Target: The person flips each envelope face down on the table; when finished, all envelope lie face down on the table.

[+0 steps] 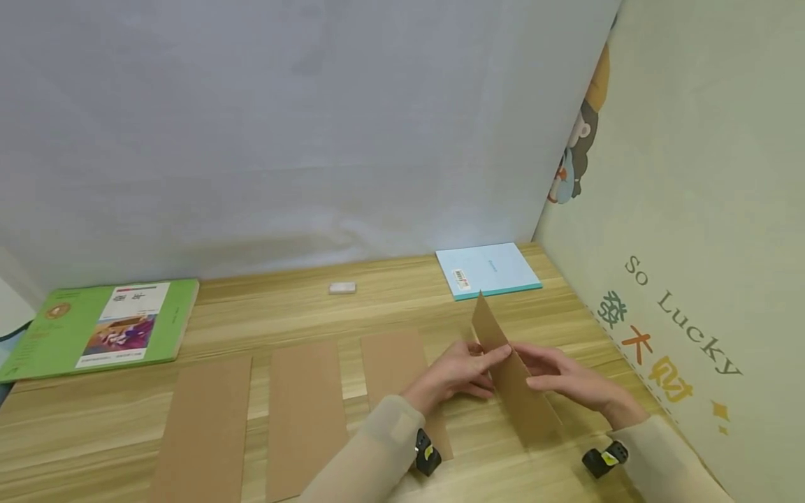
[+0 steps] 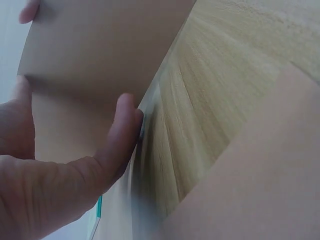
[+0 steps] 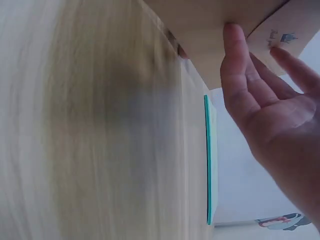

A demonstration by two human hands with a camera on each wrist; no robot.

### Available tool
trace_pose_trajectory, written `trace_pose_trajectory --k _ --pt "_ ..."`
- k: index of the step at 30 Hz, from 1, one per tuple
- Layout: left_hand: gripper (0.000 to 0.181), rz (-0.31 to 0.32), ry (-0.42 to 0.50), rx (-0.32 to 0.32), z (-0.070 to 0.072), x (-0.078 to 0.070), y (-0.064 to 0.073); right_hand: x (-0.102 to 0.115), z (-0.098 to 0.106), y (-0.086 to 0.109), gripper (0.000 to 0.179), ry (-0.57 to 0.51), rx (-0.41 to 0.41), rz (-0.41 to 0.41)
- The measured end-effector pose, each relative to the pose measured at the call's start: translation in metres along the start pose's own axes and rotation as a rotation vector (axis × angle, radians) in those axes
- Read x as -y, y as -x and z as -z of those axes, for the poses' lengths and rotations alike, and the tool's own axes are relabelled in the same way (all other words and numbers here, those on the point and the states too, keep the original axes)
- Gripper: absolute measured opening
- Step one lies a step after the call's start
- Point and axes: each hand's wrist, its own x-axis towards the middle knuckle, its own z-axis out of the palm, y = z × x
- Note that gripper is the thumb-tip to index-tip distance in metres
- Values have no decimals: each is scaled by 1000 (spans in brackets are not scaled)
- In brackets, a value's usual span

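Observation:
A brown kraft paper envelope [image 1: 512, 391] stands on its long edge, tilted, between both hands. My left hand [image 1: 462, 370] holds it from the left, thumb at the upper edge and fingers low on its side; the left wrist view shows a thumb [image 2: 22, 95] at the edge. From the right, my right hand [image 1: 569, 377] pinches the upper edge, its thumb on one side and fingers on the other. Small print, "Thank you" with a little figure, shows on the envelope's printed part [image 3: 287, 35] beside my right thumb in the right wrist view.
Several flat brown paper pieces lie in a row on the left, including one brown piece [image 1: 210, 426]. Behind are a green book [image 1: 63, 328], a small pale block [image 1: 342, 288] and a light blue notebook [image 1: 490, 269]. A printed wall [image 1: 692, 209] bounds the right side.

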Motion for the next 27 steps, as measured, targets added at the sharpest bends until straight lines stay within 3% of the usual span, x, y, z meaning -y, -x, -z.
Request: trace_pose_trajectory --k 5,11,15,20,27 --pt "87 -22 -63 -85 -4 -1 3 0 3 3 55 -150 52 40" --pt "76 -53 -107 -167 -6 0 5 -6 7 3 52 -274 96 106" --pt "74 -60 -139 -193 -5 1 5 -13 10 4 53 -297 95 126" --pt "54 -109 -244 -208 0 2 5 -14 12 8 59 -239 32 102" --pt "37 -93 -373 -258 6 2 6 -17 15 14 70 8 -73 41"
